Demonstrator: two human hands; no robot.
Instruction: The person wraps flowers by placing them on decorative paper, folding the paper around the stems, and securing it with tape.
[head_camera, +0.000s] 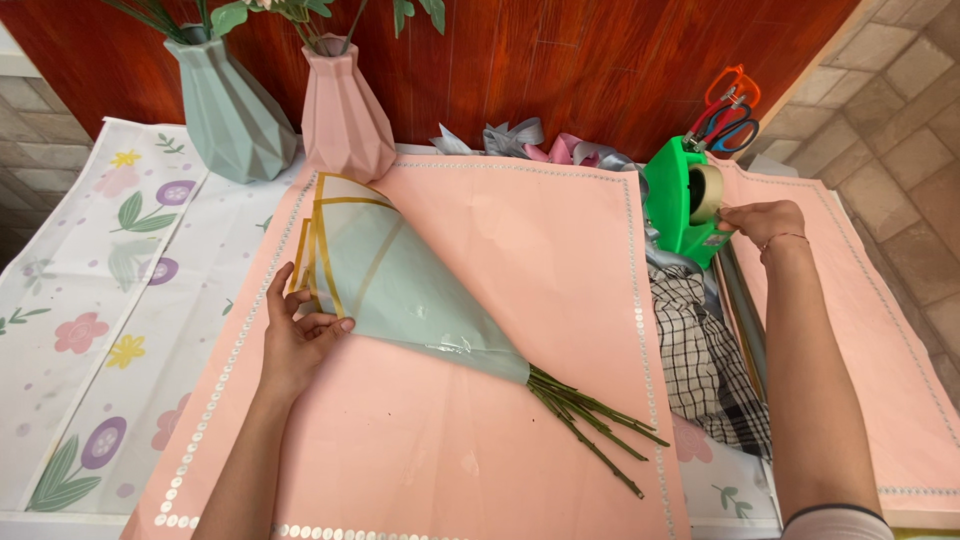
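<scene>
A bouquet wrapped in pale green paper with gold edges lies on a pink wrapping sheet, its green stems sticking out toward the lower right. My left hand rests flat on the wrap's left edge, fingers touching the gold-edged paper. My right hand reaches to a green tape dispenser at the right and pinches at the tape end by its front.
A grey-green vase and a pink vase stand at the back left. Ribbons lie behind the sheet, scissors behind the dispenser. A checked cloth lies right of the sheet. Another pink sheet covers the far right.
</scene>
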